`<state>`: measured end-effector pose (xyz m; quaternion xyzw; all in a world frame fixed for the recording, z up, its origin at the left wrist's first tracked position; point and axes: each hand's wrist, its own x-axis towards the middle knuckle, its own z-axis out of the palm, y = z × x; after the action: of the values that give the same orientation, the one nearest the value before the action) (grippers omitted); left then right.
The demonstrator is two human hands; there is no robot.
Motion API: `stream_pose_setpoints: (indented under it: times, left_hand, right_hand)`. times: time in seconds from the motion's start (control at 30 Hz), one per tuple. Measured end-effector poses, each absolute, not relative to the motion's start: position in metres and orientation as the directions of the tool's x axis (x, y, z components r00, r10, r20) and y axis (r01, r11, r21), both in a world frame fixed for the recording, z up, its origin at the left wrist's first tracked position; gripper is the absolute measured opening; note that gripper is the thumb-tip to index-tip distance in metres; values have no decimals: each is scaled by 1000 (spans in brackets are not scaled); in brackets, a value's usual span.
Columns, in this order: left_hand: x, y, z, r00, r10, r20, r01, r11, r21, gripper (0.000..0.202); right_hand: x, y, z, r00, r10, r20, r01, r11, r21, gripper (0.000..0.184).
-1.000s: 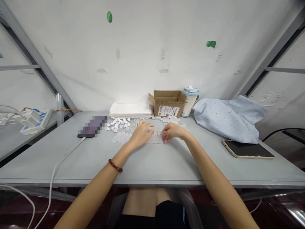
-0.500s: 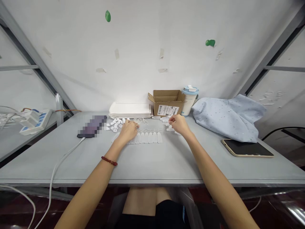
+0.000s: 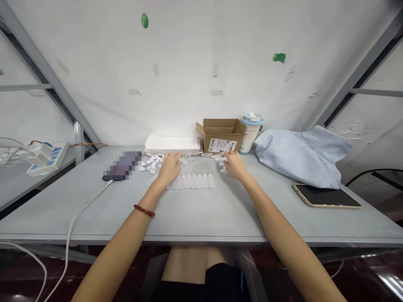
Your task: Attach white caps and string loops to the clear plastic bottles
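So the person's got both bare hands down on a gray folding table (image 3: pixel 189 214), and they're working right in the middle of a bunch of tiny white stuff. The left hand (image 3: pixel 170 167), with a red beaded bracelet (image 3: pixel 144 211) on the wrist, is curled over with the fingers close together, just by a heap of small white plastic bits (image 3: pixel 151 163) and a tangle of thin white string loops (image 3: pixel 187 160). Can't really tell if it's pinching anything. The right hand (image 3: pixel 236 165) is also curled, its fingertips (image 3: pixel 224 158) down on a smaller cluster of white pieces (image 3: pixel 223 165), but whether it's gripping one is hidden too. Between the hands and slightly nearer the person sits a neat row of frosted white pouches (image 3: pixel 192 181) with little loops on top. Behind all that are a stack of white trays (image 3: pixel 172 144), a cardboard box (image 3: pixel 220 134) and a lidded cup (image 3: pixel 251 134). A pale blue cloth (image 3: pixel 299 157) and a tablet (image 3: pixel 325 196) are off right, and a pixelated phone (image 3: pixel 122 165) with a white cable (image 3: pixel 78 214) is off left.
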<state>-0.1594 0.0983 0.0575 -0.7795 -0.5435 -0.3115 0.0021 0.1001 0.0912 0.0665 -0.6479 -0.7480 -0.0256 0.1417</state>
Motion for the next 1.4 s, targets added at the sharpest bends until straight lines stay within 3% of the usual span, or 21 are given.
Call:
stream_pose_setpoints:
  times: [0.17, 0.37, 0.47, 0.63, 0.9, 1.0, 1.13, 1.23, 1.3, 1.4]
  left_hand:
    - [-157, 96, 65, 119, 846, 520, 755, -417, 506, 55]
    - [-156, 96, 68, 64, 849, 525, 582, -460, 671, 65]
    - [-158, 100, 64, 113, 849, 515, 613, -468, 636, 66]
    - [-161, 104, 57, 180, 864, 469, 778, -417, 470, 61]
    - [-157, 98, 61, 218, 785, 580, 745, -517, 420, 56]
    - [-150, 92, 65, 175, 792, 586, 708, -514, 484, 40]
    - [-141, 83, 68, 113, 790, 602, 587, -542, 601, 20]
    - [-134, 77, 68, 100, 790, 605, 485, -570, 664, 13]
    - [-130, 74, 67, 89, 804, 588, 428, -564, 706, 10]
    - [-123, 70, 64, 80, 826, 559, 366, -546, 754, 15]
  right_hand:
    - [87, 101, 64, -207, 932, 297, 965, 245, -97, 35]
    - [63, 127, 69, -362, 909, 206, 932, 358, 57, 37]
    - [55, 136, 69, -389, 906, 166, 920, 372, 127, 36]
    - [52, 140, 64, -397, 904, 160, 914, 373, 162, 36]
    - [56, 133, 62, -374, 909, 184, 924, 350, 153, 34]
    - [58, 117, 64, -364, 890, 274, 928, 371, 25, 32]
    - [60, 83, 67, -394, 819, 418, 793, 533, -296, 28]
    - [61, 61, 65, -339, 825, 452, 679, 547, -490, 23]
    - [61, 54, 63, -319, 836, 447, 623, 540, -566, 21]
    - [60, 51, 60, -330, 814, 477, 571, 575, -586, 19]
